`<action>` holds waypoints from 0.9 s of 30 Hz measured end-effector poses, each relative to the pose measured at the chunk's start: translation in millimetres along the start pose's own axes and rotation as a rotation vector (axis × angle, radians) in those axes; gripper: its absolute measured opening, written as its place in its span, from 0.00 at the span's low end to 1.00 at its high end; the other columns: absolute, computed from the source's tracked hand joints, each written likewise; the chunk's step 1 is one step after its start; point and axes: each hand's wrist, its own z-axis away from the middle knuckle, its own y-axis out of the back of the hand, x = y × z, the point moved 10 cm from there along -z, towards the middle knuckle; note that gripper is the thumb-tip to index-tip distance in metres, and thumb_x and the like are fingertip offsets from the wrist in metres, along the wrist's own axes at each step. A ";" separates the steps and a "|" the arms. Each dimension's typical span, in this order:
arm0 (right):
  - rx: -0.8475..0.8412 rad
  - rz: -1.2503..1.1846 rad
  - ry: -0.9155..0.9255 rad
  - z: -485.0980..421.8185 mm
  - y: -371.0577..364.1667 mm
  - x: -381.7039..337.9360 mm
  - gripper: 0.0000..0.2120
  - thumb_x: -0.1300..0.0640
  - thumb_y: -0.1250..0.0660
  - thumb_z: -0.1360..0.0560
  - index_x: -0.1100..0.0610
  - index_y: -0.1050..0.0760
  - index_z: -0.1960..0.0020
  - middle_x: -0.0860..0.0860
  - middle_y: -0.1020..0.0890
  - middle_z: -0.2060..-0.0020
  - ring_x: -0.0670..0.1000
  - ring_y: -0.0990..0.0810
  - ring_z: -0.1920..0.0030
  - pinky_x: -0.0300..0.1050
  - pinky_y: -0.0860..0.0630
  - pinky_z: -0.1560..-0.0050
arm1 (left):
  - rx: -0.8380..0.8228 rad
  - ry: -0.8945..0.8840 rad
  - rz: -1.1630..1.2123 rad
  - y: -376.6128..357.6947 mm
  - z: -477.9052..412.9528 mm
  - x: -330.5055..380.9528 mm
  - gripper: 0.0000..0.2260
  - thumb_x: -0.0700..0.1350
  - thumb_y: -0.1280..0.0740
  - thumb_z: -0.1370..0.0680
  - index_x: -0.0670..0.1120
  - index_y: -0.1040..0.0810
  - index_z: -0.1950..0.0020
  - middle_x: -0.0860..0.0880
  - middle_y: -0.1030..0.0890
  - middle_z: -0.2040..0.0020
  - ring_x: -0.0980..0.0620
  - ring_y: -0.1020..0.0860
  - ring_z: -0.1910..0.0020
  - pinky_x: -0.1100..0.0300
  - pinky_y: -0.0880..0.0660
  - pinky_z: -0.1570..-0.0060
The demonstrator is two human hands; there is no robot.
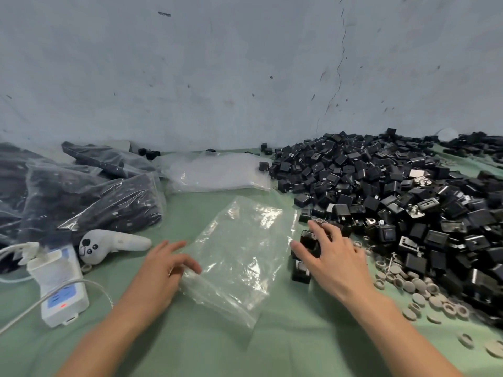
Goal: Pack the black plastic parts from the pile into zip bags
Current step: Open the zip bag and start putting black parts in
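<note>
Nearest, at 7 o'clock, the left hand [166,265] grips the left edge of a clear flat plastic zip bag [236,257], which lies empty at centre on the green tabletop [272,349]. At 4 o'clock the right hand [334,257], fingers spread and unclenched, rests on a few black square plastic parts [300,273]. Beyond, at 2 o'clock, the large pile of black parts [394,191] waits. At 10 o'clock lie filled zip bags [89,197]; at 12 o'clock, spare empty bags [217,172]. Judgement: several bags are done, this one is unstarted, and most parts are still unpacked.
</note>
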 end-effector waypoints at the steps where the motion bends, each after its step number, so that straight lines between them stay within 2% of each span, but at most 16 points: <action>1: -0.017 0.018 0.021 -1.4 -2.8 -4.5 0.35 0.24 0.54 0.26 0.38 0.42 0.23 0.46 0.40 0.23 0.55 0.34 0.28 0.60 0.39 0.30 | -0.023 0.001 0.007 -2.5 1.3 2.4 0.28 0.28 0.38 0.24 0.65 0.22 0.56 0.50 0.30 0.27 0.47 0.43 0.22 0.56 0.46 0.27; 4: -0.032 0.022 0.064 -2.4 -6.3 -18.3 0.27 0.29 0.47 0.25 0.37 0.33 0.30 0.42 0.36 0.27 0.56 0.33 0.31 0.56 0.35 0.34 | -0.180 -0.002 0.009 -19.1 10.3 7.2 0.32 0.27 0.44 0.26 0.67 0.25 0.47 0.55 0.38 0.23 0.50 0.52 0.20 0.56 0.53 0.24; 6: -0.040 0.017 0.097 0.1 -9.4 -24.7 0.23 0.30 0.43 0.26 0.38 0.31 0.35 0.39 0.35 0.30 0.55 0.30 0.37 0.54 0.32 0.38 | -0.254 -0.043 0.049 -25.0 16.6 11.4 0.34 0.27 0.45 0.28 0.67 0.27 0.43 0.61 0.39 0.24 0.54 0.55 0.20 0.56 0.61 0.23; 9: -0.055 0.015 0.139 3.4 -10.1 -26.5 0.21 0.30 0.40 0.27 0.40 0.30 0.41 0.38 0.34 0.34 0.53 0.28 0.42 0.51 0.31 0.41 | -0.174 -0.109 0.062 -14.0 19.0 20.9 0.31 0.28 0.43 0.29 0.64 0.26 0.43 0.64 0.34 0.29 0.59 0.52 0.21 0.57 0.68 0.25; 11: -0.070 0.024 0.162 6.7 -10.0 -25.7 0.20 0.29 0.40 0.27 0.40 0.30 0.41 0.38 0.32 0.36 0.51 0.28 0.43 0.49 0.31 0.42 | -0.032 -0.120 0.025 1.2 16.0 28.4 0.27 0.30 0.42 0.28 0.62 0.24 0.44 0.62 0.29 0.32 0.57 0.46 0.22 0.53 0.67 0.24; 13: -0.063 0.027 0.179 12.3 -9.0 -25.5 0.20 0.30 0.41 0.25 0.41 0.31 0.41 0.38 0.31 0.37 0.50 0.28 0.43 0.48 0.31 0.44 | 0.131 -0.126 -0.037 15.9 14.3 37.6 0.22 0.36 0.44 0.29 0.56 0.21 0.46 0.55 0.24 0.36 0.50 0.40 0.24 0.49 0.63 0.23; 15: -0.048 0.023 0.198 19.1 -7.6 -26.5 0.19 0.31 0.43 0.24 0.41 0.30 0.41 0.38 0.31 0.37 0.50 0.28 0.43 0.47 0.32 0.45 | 0.255 -0.184 -0.045 24.2 18.4 54.0 0.19 0.37 0.44 0.29 0.51 0.19 0.47 0.51 0.22 0.38 0.48 0.38 0.24 0.53 0.58 0.22; 17: -0.044 0.014 0.220 25.5 -6.6 -25.8 0.17 0.32 0.45 0.23 0.41 0.30 0.41 0.37 0.31 0.38 0.49 0.28 0.44 0.47 0.30 0.44 | 0.258 -0.269 0.022 17.8 25.5 77.0 0.14 0.36 0.39 0.23 0.51 0.19 0.46 0.53 0.24 0.37 0.54 0.40 0.23 0.65 0.52 0.25; 19: -0.039 -0.071 0.234 30.0 -2.0 -23.5 0.16 0.33 0.46 0.21 0.40 0.29 0.43 0.35 0.29 0.40 0.47 0.26 0.46 0.47 0.29 0.45 | 0.186 -0.377 0.060 1.2 33.1 103.4 0.11 0.41 0.33 0.21 0.53 0.22 0.41 0.57 0.26 0.34 0.59 0.43 0.23 0.68 0.46 0.27; 21: -0.005 -0.221 0.223 31.8 8.3 -18.0 0.14 0.37 0.47 0.19 0.40 0.28 0.41 0.34 0.27 0.41 0.45 0.23 0.45 0.47 0.28 0.46 | 0.049 -0.442 0.038 -24.7 37.1 126.4 0.18 0.55 0.34 0.22 0.55 0.27 0.33 0.59 0.32 0.29 0.62 0.48 0.22 0.65 0.45 0.26; 23: 0.064 -0.330 0.172 30.6 22.1 -5.6 0.14 0.43 0.47 0.17 0.40 0.28 0.36 0.35 0.26 0.38 0.44 0.24 0.41 0.49 0.27 0.42 | -0.114 -0.447 -0.027 -55.9 35.1 141.9 0.32 0.69 0.40 0.26 0.59 0.40 0.24 0.59 0.43 0.23 0.62 0.55 0.22 0.63 0.48 0.25; 25: 0.114 -0.341 0.113 28.7 31.0 9.0 0.15 0.48 0.46 0.16 0.42 0.29 0.32 0.40 0.24 0.37 0.46 0.24 0.38 0.49 0.28 0.39 | -0.254 -0.421 -0.108 -84.7 28.8 150.2 0.43 0.75 0.40 0.31 0.63 0.54 0.22 0.61 0.56 0.20 0.61 0.62 0.22 0.58 0.52 0.24; 27: 0.095 -0.295 0.069 26.5 30.0 20.5 0.16 0.50 0.47 0.16 0.44 0.30 0.31 0.44 0.23 0.36 0.50 0.24 0.37 0.50 0.29 0.38 | -0.331 -0.415 -0.181 -107.0 18.9 158.1 0.48 0.76 0.37 0.33 0.65 0.62 0.23 0.60 0.64 0.20 0.56 0.66 0.22 0.54 0.54 0.24</action>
